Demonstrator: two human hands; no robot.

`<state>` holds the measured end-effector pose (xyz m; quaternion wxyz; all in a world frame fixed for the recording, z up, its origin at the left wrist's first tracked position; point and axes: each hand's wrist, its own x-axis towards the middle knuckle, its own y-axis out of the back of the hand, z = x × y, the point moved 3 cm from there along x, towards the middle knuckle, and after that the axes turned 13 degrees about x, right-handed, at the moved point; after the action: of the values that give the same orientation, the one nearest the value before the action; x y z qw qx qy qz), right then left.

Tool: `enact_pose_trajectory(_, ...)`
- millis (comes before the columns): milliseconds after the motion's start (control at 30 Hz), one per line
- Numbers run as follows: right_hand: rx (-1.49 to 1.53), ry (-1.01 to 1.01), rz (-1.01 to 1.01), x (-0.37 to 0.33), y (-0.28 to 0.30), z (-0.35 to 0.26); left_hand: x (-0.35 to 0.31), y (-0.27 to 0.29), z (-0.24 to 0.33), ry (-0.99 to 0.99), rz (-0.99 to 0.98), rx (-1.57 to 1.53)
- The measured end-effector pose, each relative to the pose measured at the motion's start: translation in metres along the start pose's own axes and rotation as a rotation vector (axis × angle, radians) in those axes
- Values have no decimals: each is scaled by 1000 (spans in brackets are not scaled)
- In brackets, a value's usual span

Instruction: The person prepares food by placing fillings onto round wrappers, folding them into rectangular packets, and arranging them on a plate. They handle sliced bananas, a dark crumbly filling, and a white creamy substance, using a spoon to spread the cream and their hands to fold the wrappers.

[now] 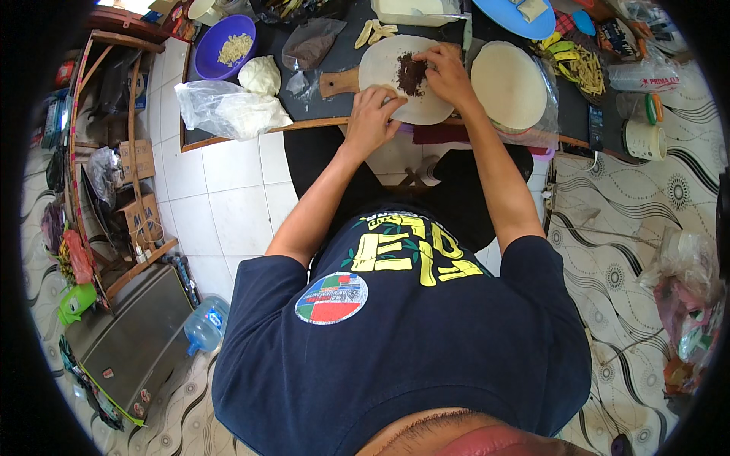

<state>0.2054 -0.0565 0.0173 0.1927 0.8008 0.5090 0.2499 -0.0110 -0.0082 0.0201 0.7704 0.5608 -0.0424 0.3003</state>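
A thin round pale wrapper [426, 110] lies on a wooden board with a handle [338, 82], at the edge of the dark table. Dark brown sprinkles [411, 76] are heaped near its middle. My left hand [372, 114] rests at the wrapper's left edge, fingers bent and thumb apart. Over the right side of the sprinkles is my right hand [447, 72], its fingertips drawn together; whatever is between them is hidden. A stack of round wrappers [508, 85] sits to the right on clear plastic. Cut banana strips [374, 33] lie just beyond the board.
On the left stand a purple bowl [224, 47] of pale chopped bits, a white plastic bag [228, 108] and a bag of dark sprinkles [312, 42]. A white tub [418, 11], blue plate [517, 17] and banana peels [578, 64] are at the far side. A phone [595, 125] lies right.
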Motion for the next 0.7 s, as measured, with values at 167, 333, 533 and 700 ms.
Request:
enact_pose_trajectory(167, -17, 3, -16, 0, 0, 2, -1, -3, -2, -2, 16, -7)
enact_pose_trajectory(333, -7, -1, -4, -1, 0, -3, -2, -3, -2, -1, 27, -1)
enact_pose_trajectory(533, 18, 16, 32, 0, 4, -2, -4, -3, -4, -71, 27, 1)
enact_pose_trajectory(700, 25, -55, 13, -2, 6, -4, -4, -2, -1, -51, 25, 34)
